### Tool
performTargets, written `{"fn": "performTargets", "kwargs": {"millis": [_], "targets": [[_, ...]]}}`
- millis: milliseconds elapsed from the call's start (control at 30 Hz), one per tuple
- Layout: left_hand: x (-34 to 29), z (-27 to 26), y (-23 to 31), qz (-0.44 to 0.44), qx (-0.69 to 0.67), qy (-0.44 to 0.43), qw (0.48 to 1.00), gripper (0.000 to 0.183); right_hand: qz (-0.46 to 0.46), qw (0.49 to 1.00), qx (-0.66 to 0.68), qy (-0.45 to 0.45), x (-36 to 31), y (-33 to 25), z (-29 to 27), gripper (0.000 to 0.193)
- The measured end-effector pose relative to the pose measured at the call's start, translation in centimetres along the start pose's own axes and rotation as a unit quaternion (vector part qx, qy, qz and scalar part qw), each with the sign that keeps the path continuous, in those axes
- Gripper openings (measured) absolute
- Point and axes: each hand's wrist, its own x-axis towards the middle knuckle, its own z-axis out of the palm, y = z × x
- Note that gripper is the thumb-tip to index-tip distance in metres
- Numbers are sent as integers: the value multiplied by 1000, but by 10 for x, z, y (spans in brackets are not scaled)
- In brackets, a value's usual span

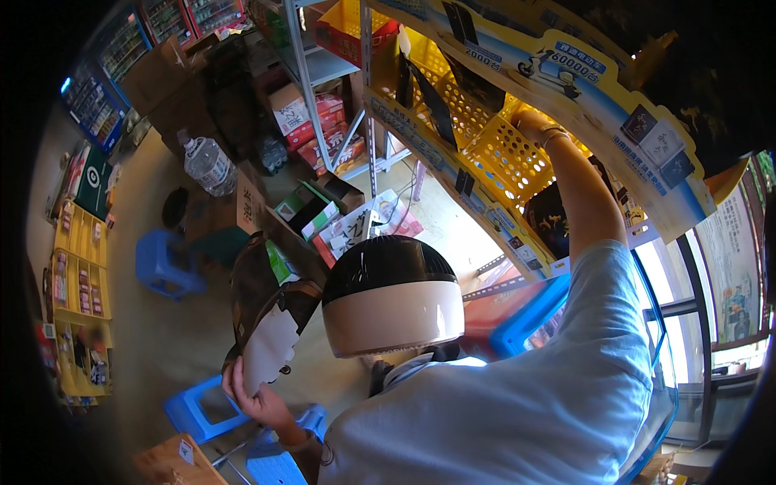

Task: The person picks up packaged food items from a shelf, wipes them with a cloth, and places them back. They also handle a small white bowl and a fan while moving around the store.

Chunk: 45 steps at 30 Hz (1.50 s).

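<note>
Near the lower left, my left hand (pixel 263 404) grips the bottom edge of a dark printed cardboard piece (pixel 267 352) with a pale grey back, its top leaning away from me. My right arm stretches up to the shelf at the upper right. There my right hand (pixel 531 127) is closed on the rim of a yellow perforated plastic basket (pixel 509 162); its fingertips are partly hidden. Dark packets (pixel 432 101) stand in the neighbouring baskets, and a black package with gold print (pixel 550 218) lies beside my right forearm.
Printed cardboard strips (pixel 622 121) edge the shelf. A rounded black and white object (pixel 392 299) blocks the middle of the view. Blue stools (pixel 168 263) stand on the floor at left, near a large water bottle (pixel 208 164) and cartons (pixel 162 77). A metal rack (pixel 327 69) rises behind.
</note>
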Motion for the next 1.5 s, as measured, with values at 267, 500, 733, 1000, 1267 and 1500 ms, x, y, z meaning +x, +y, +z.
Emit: {"fn": "performTargets", "kwargs": {"millis": [267,500,733,1000,1267,1500], "targets": [[3,7,-5,-2,-21,-8,1000,49,145,968,63,-195,29,72,12,21],[2,-1,-15,9,-31,24,999,36,133,949,203,-200,28,82,-3,13],[40,16,-15,-9,-98,47,994,33,56,957,210,191,4,19,-10,24],[82,55,-10,-46,-277,75,957,17,-191,889,373,185,-122,-147,4,17],[109,98,28,5,-342,0,940,14,-433,885,83,150,-245,-277,7,61],[107,103,59,130,-299,-97,940,22,-416,875,93,230,-234,-269,34,19]]}}
